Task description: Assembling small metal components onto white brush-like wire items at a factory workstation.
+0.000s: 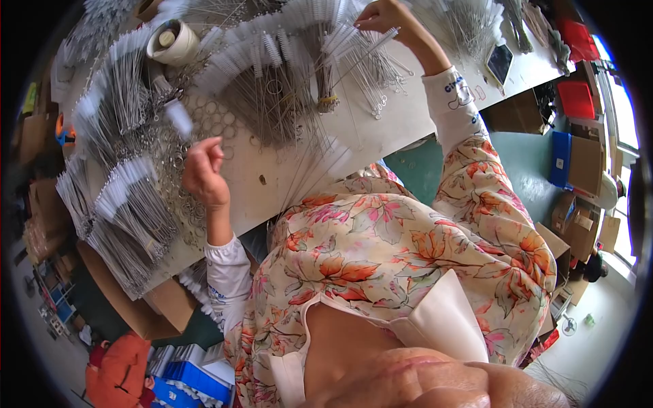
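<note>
My left hand [206,173] is above the near left part of the table, fingers curled; anything small in them is hidden. Beside it lie loose metal rings [214,119] and a white-bristled brush [179,120]. At the far side, my right hand [382,16] reaches over piled wire brushes, its fingers drawn together at the white bristle ends; what they grip cannot be made out. A single brush [371,47] slants just below that hand. Thin wire-handled brushes [272,81] lie in a big heap between my hands. Several more brushes [316,170] lie near the table's front edge.
Bundles of brushes [129,211] cover the table's left side. A white cup-like container [173,44] stands at the back left. A dark phone-like slab [500,62] lies at the right. Cardboard boxes [163,306] stand below the table. A person in orange [119,370] is at the lower left.
</note>
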`<state>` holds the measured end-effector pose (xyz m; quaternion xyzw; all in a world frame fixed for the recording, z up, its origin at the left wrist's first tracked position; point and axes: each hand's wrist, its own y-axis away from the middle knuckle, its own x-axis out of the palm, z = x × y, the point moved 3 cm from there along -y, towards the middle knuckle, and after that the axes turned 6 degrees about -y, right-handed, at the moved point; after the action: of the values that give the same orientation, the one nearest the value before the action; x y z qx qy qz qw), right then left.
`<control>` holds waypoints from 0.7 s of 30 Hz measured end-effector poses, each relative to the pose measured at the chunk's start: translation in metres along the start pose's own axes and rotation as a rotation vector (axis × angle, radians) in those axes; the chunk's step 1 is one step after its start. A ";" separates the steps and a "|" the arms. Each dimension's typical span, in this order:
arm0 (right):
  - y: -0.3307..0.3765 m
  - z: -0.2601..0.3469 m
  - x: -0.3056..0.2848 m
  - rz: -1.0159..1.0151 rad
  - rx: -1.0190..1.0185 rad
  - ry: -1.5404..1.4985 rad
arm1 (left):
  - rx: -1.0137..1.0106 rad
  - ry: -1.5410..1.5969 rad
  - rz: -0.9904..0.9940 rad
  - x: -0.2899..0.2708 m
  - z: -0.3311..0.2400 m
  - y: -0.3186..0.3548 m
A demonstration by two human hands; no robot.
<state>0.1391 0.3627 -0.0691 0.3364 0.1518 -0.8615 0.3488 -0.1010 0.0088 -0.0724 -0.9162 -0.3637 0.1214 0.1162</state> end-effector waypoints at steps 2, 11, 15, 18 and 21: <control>0.007 0.026 -0.018 -0.205 0.020 -0.012 | -0.078 -0.003 0.084 -0.005 0.008 0.000; 0.049 0.138 -0.049 -0.234 -0.257 -1.077 | 0.083 0.411 0.074 0.012 -0.064 -0.050; 0.058 0.199 0.000 -0.099 -0.429 -1.153 | 0.126 0.155 0.123 0.034 -0.098 -0.048; 0.059 0.226 0.043 -0.128 -0.522 -1.055 | 0.246 0.105 0.132 0.063 -0.111 -0.047; 0.062 0.251 0.070 -0.163 -0.617 -0.694 | 0.458 0.002 0.013 0.078 -0.095 -0.062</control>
<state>0.0268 0.1588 0.0641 -0.1038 0.3009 -0.8623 0.3940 -0.0563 0.0953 0.0250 -0.8683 -0.3209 0.2008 0.3205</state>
